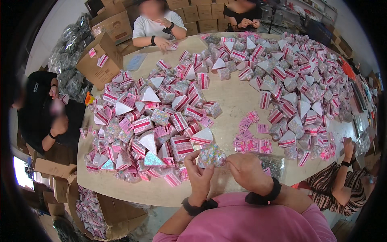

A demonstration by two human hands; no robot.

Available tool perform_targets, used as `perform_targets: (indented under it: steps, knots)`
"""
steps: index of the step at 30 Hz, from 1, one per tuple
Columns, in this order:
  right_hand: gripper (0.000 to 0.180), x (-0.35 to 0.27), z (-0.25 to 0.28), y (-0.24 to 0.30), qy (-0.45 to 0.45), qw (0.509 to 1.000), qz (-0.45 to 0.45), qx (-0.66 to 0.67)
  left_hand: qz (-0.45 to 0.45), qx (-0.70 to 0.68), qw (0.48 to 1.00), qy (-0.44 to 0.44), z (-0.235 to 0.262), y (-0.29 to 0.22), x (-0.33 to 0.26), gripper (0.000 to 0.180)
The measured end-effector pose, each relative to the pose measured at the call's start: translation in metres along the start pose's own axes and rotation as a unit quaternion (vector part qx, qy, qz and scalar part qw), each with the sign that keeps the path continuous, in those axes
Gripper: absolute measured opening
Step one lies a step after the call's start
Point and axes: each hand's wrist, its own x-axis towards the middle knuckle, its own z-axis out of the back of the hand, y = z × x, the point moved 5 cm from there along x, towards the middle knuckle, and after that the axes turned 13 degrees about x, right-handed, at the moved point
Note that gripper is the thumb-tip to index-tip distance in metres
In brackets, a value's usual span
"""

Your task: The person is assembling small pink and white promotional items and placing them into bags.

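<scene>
My left hand [197, 177] holds a cake-slice-shaped toy [211, 155] with glittery, many-coloured sequins, thumb in front and fingers behind. At the toy's right end, my right hand [250, 171] is closed with its fingertips together; what they pinch is hidden. Left of the toy spreads a heap of wrapped cake slices [142, 125], pink and white with glittery faces. Just beyond my right hand lie small pink cards [253, 145], some spread in rows. A clear plastic bag [272, 164] lies on the table beside my right wrist.
A larger heap of cake slices [282, 72] covers the table's far right. Co-workers sit around the pale table [231, 107]: one left, two at the far side, one right. An open carton [109, 209] of pieces stands below the left edge; another carton [100, 58] is at far left.
</scene>
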Motion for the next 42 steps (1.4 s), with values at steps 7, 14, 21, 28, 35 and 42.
perform_targets:
  steps: [7, 14, 21, 28, 35, 42]
  knots:
    - [0.006, -0.002, 0.001, 0.001, -0.01, 1.0, -0.007, -0.004, -0.048, 0.034, 0.997, 0.052, -0.004, -0.003, 0.003, 0.079]
    - [0.008, -0.004, -0.003, 0.001, 0.022, 0.999, -0.021, 0.024, 0.077, 0.024, 0.989, 0.125, -0.012, 0.006, 0.003, 0.063]
    - [0.01, -0.008, -0.005, -0.003, 0.043, 0.996, -0.07, 0.046, 0.077, 0.057, 0.991, 0.095, -0.015, 0.006, -0.002, 0.061]
    - [0.005, -0.006, -0.002, 0.003, 0.003, 0.998, -0.036, 0.045, 0.075, -0.05, 0.993, 0.079, -0.019, 0.001, 0.0, 0.071]
    - [0.008, -0.005, -0.001, 0.005, -0.007, 1.0, 0.005, 0.017, 0.039, 0.015, 0.998, 0.054, -0.013, 0.014, 0.0, 0.077]
    - [0.008, -0.005, 0.0, 0.002, -0.005, 1.0, -0.02, 0.018, -0.029, 0.093, 0.995, 0.019, -0.013, 0.011, 0.0, 0.075]
